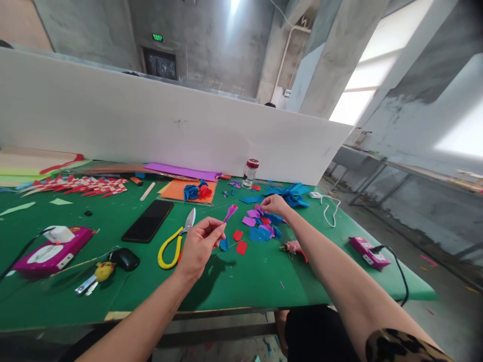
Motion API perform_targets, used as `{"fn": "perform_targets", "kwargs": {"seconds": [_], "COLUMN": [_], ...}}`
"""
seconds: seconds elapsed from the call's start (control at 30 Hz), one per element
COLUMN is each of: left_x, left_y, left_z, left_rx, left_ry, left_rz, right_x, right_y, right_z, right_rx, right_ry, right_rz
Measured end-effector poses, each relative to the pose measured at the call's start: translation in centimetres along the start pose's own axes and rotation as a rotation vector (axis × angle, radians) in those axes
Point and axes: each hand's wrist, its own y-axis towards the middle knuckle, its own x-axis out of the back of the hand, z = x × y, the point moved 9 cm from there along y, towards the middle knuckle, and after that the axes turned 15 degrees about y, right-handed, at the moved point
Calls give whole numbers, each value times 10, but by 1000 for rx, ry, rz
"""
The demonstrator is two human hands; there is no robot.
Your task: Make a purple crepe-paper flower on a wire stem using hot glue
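Note:
Between the thumb and fingers of my left hand (204, 242) is a small purple paper flower bud (230, 213) with a red centre, held up above the table. My right hand (274, 206) reaches to the far side of a pile of cut paper petals; its fingers are pinched together at a purple piece, and what they grip is too small to make out. Purple petals (249, 221), blue petals (260, 234) and red petals (241, 247) lie loose between my hands. Yellow-handled scissors (169, 249) rest left of my left hand.
A glass jar (250, 173) with a red lid stands behind the pile, near blue crepe paper (292, 193). Finished paper flowers (198, 191) sit on orange paper. Leftward are a black phone (148, 221) and a purple power strip (56, 251). A white partition (169, 115) borders the table.

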Motion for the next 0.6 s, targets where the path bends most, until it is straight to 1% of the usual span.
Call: {"fn": "perform_targets", "kwargs": {"seconds": [0.17, 0.3, 0.47, 0.6], "left_x": [-2, -3, -3, -3], "left_y": [-2, -1, 0, 0], "left_z": [2, 2, 1, 1], "left_rx": [5, 10, 10, 7], "left_ry": [10, 6, 7, 7], "left_rz": [12, 16, 19, 21], "right_x": [8, 5, -1, -1], "right_y": [-7, -7, -3, -2], "right_z": [-8, -8, -4, 0], "right_rx": [-37, -41, -7, 12], "right_ry": [-26, -21, 1, -22], "right_rz": [-43, -42, -13, -24]}}
